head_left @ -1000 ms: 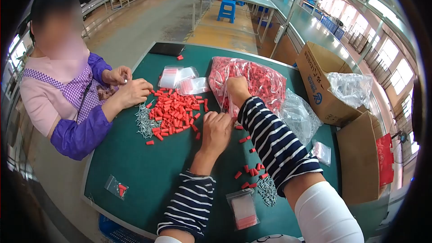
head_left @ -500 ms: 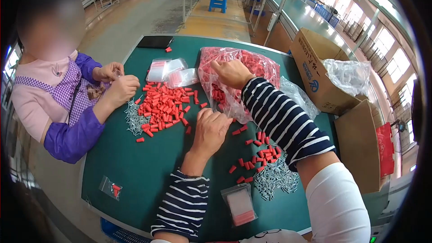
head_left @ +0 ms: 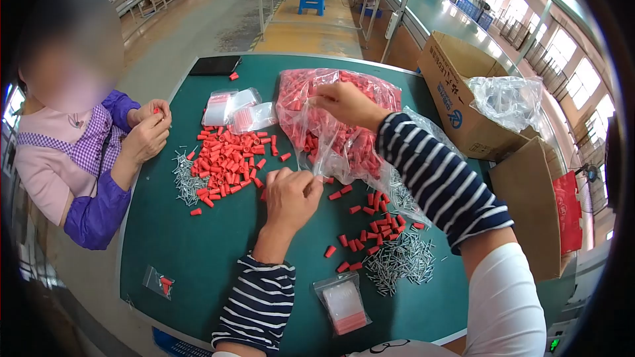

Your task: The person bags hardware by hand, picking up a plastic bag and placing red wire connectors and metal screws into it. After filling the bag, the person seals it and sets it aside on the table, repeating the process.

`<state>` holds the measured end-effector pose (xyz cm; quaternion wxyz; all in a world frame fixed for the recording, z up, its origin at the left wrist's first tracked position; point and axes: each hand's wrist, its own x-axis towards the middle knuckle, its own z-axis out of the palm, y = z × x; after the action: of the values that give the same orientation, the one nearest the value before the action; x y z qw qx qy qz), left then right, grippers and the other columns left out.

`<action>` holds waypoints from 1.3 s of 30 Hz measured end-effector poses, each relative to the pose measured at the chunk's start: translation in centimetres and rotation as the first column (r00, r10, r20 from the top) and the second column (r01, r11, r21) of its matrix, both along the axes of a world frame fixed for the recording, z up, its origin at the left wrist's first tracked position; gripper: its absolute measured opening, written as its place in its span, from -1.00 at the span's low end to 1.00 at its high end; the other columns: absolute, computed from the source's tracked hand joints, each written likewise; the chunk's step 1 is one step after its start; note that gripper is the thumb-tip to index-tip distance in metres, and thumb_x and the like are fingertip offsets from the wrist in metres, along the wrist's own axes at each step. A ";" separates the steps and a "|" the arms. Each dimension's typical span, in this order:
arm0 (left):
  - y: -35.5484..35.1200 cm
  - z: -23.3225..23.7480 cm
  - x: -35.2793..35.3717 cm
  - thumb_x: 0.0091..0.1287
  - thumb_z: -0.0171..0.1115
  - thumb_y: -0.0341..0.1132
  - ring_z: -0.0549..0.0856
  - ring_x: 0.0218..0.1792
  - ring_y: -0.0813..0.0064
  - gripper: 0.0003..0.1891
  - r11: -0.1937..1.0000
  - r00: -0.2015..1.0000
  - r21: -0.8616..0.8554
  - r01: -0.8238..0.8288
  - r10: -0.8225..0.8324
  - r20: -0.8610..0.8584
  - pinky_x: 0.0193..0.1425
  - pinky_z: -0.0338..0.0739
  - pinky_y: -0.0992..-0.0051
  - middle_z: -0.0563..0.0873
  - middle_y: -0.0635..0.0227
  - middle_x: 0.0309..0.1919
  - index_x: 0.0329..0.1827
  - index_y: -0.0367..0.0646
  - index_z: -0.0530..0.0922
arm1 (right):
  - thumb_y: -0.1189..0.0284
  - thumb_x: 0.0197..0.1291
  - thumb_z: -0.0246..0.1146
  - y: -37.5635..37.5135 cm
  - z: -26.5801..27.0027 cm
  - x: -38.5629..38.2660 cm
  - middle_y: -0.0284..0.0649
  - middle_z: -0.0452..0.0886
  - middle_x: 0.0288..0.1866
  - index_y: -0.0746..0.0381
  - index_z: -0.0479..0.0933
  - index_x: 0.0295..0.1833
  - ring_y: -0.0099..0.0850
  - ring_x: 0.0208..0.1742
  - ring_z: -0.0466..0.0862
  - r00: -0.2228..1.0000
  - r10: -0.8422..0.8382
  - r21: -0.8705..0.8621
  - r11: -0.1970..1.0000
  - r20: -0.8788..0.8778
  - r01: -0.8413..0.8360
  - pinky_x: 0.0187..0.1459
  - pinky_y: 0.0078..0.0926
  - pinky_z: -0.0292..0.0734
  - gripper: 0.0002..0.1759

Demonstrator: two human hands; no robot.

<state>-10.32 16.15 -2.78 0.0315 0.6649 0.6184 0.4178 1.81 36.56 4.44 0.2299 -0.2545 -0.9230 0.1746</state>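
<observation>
A large clear bag point(head_left: 357, 139) full of red caps lies at the back of the green table. My left hand point(head_left: 291, 197) pinches the bag's plastic at its near left edge. With its fingers closed on the upper part of the bag, my right hand point(head_left: 345, 102) is over the red caps inside. Below the bag, loose red caps point(head_left: 374, 225) lie beside a pile of screws point(head_left: 400, 261). A packet of small clear bags point(head_left: 342, 304) rests near the front edge.
A co-worker point(head_left: 79, 132) stands at the left, both hands raised together. Nearby are a red cap pile point(head_left: 228, 162), screws point(head_left: 188, 178) and small bags point(head_left: 238, 111). A small filled bag point(head_left: 159, 283) lies front left. Cardboard boxes point(head_left: 446, 96) stand at right.
The view has shifted slightly. The bag's near side has spread toward the right, over part of the screws. My right hand has moved right relative to the bag. The co-worker's hands have risen slightly.
</observation>
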 end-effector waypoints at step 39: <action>5.5 2.8 2.3 0.56 -0.05 -0.39 0.59 0.01 0.51 -0.76 0.970 0.916 0.241 0.041 -0.133 0.379 0.11 0.49 0.47 0.54 0.20 0.03 0.18 -0.33 0.35 | 0.31 -0.03 0.29 -6.7 -1.0 -0.7 0.05 0.70 -0.40 0.27 0.69 -0.41 0.01 -0.31 0.73 0.906 -0.414 -0.056 0.910 -0.088 0.410 -0.25 -0.06 0.63 -0.77</action>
<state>-8.02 21.67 0.05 0.0971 0.5939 0.5171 0.6087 1.10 29.85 3.42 0.3019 -0.4387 -0.8328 0.1510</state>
